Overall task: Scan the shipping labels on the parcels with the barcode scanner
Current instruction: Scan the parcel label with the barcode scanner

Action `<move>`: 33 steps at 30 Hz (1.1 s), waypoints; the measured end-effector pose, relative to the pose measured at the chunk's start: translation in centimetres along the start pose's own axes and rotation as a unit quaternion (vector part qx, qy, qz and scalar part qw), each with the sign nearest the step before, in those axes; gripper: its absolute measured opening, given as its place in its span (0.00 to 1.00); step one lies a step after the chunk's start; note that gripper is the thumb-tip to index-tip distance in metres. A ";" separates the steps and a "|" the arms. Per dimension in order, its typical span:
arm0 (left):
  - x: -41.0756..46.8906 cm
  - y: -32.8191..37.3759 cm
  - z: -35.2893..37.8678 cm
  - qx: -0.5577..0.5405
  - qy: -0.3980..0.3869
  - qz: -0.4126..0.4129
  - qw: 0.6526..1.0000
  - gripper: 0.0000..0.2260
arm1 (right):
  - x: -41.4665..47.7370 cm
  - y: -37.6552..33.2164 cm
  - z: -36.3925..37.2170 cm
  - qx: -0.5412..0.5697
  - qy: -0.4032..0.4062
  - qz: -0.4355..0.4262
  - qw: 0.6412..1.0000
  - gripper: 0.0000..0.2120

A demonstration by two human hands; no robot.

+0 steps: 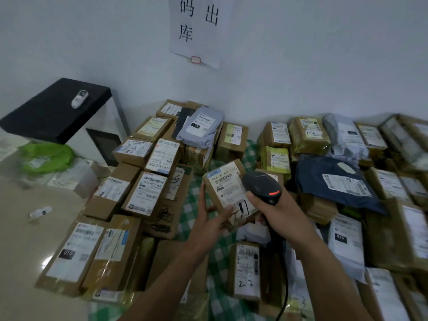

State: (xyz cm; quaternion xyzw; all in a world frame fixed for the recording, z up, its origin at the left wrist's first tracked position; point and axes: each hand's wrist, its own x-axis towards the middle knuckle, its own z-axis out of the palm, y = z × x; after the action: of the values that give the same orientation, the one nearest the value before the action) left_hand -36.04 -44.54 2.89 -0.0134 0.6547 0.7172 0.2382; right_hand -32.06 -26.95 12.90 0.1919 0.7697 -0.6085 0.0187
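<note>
Facing scanner [261, 186], parcel [228, 188] in left grip [208, 220]

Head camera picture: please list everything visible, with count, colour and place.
held parcel: one, brown with white label, lifted at the centre
barcode scanner: one, black with orange mark, close to that label
other parcels: many, mostly brown, some grey or dark blue, spread all around
checked cloth: one, green and white, under the parcels
cabinet: one, black top, back left
small device: one, white, on the cabinet
green bag: one, far left
paper sign: one, white, on the wall
left hand: holds the held parcel
right hand: grips the barcode scanner
</note>
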 end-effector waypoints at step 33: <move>2.4 -1.9 -1.5 0.112 0.048 0.073 0.990 0.49 | -8.5 -4.0 1.8 -0.074 -0.047 0.003 0.996 0.10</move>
State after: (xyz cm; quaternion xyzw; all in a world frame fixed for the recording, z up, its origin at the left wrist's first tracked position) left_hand -37.93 -45.08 0.06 0.0266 0.7409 0.6534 0.1531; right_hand -25.87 -31.67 18.41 0.1632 0.8106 -0.5580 0.0706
